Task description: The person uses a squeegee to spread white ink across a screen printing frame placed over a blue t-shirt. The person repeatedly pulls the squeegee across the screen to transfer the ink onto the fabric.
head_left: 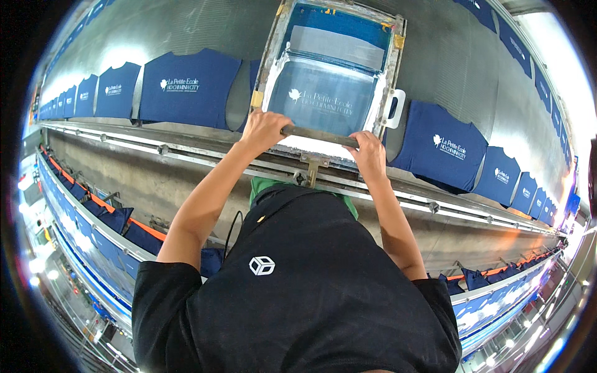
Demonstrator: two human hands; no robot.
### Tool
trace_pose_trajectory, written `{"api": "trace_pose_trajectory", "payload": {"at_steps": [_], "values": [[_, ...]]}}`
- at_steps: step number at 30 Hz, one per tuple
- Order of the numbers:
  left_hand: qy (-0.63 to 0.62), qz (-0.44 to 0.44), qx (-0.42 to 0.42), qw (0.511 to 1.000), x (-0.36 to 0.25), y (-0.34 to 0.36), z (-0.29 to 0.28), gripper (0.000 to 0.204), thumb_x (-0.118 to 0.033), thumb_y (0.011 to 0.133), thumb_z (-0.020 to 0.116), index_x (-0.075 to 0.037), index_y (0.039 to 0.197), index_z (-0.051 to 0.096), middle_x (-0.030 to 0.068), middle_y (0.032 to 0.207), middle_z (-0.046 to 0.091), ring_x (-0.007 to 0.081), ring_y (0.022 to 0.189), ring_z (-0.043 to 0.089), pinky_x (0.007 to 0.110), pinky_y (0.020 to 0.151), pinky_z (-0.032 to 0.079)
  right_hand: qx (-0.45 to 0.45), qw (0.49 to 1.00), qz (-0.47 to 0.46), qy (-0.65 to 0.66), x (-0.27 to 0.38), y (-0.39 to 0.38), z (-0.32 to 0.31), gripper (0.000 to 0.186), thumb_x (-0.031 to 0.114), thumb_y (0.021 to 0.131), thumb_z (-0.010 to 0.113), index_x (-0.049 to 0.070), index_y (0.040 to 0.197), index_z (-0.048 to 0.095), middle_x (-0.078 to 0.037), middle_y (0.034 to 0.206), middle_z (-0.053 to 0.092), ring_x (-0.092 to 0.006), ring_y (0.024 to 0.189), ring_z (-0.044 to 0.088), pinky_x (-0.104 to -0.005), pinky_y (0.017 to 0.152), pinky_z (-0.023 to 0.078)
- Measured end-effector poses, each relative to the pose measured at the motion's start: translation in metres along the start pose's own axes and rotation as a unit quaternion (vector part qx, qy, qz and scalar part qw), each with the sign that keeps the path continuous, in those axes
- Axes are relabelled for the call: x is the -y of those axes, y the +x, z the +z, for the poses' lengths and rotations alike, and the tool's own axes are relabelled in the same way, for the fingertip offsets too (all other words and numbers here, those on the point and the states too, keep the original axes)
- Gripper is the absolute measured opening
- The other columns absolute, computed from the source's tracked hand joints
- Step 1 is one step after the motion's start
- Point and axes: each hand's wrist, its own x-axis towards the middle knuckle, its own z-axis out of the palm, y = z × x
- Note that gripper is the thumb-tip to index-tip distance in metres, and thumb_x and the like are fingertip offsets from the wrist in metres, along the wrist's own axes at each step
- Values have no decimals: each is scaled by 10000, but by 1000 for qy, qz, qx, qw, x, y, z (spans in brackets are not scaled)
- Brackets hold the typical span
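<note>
Overhead, both hands grip one long squeegee handle [318, 135] that lies across the near end of a printing screen frame [394, 46]. Left hand [263, 128] is curled shut around the bar's left end; right hand [367, 152] is curled shut around its right end. Frame sits flat on a long grey table [448, 56], over a navy shirt [186, 87] row. White ink film [336, 46] spreads on the blue mesh. More navy shirts [443, 146] lie just right of the frame. Metal rail [186, 152] runs along the table's near edge. Person wears a black tee [311, 298].
</note>
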Motion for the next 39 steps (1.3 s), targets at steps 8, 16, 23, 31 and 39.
{"api": "trace_pose_trajectory", "payload": {"at_steps": [8, 16, 23, 31, 39], "values": [[63, 27, -62, 996, -15, 47, 11, 626, -699, 762, 757, -122, 1004, 742, 88, 842, 732, 312, 895, 731, 456, 784, 568, 75, 992, -22, -96, 0, 48, -19, 614, 557, 783, 826, 62, 1126, 707, -134, 999, 736, -334, 985, 722, -454, 862, 576], [-66, 22, 133, 989, 5, 100, 11, 800, -774, 603, 834, -16, 838, 735, 159, 791, 727, 363, 813, 726, 462, 714, 548, 281, 958, 47, 2, -41, 93, -1, 805, 741, 678, 824, -15, 946, 757, -213, 867, 747, -317, 868, 737, -426, 812, 562], [-168, 70, 76, 980, 35, 142, -39, 702, -739, 636, 838, -85, 881, 764, 113, 770, 717, 304, 783, 700, 437, 681, 493, 76, 929, 122, 341, -64, 138, -58, 484, 427, 938, 750, 27, 1206, 707, -110, 1063, 755, -219, 994, 713, -336, 875, 533], [-89, 64, -72, 991, 21, 188, -88, 463, -536, 763, 844, -133, 975, 761, 115, 893, 760, 320, 898, 731, 454, 771, 532, -108, 871, 248, 410, -140, 119, -15, 332, 262, 1036, 616, 73, 1306, 644, -41, 724, 642, -103, 516, 567, -298, 471, 456], [-92, 47, -72, 992, -11, 83, -29, 568, -49, 794, 665, -280, 1308, 727, 99, 1152, 769, 319, 973, 740, 436, 898, 582, -286, 870, 200, 349, -131, 134, -27, 196, 219, 1007, 671, 61, 1067, 771, 3, 785, 672, -83, 578, 532, -278, 522, 414]]}}
